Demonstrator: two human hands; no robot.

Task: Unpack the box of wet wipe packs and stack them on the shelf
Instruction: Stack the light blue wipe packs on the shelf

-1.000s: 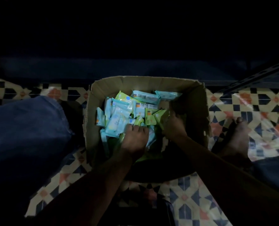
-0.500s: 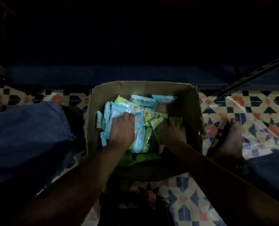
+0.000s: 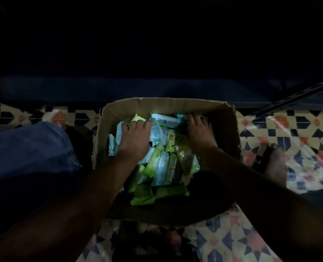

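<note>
**Both hands down in the box of wipes**

An open brown cardboard box (image 3: 175, 105) sits on the patterned tiled floor (image 3: 289, 133), filled with glossy pale-blue and green wet wipe packs (image 3: 161, 165), long axes mostly pointing away from the person. The left hand (image 3: 135, 138) and right hand (image 3: 200, 134) rest palm-down on the packs, fingers extended; whether either grip holds a pack cannot be told.

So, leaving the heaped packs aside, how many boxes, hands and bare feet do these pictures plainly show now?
Cardboard box: 1
Hands: 2, the left hand and the right hand, both on the packs inside
Bare foot: 1, right of the box
Total: 4
</note>
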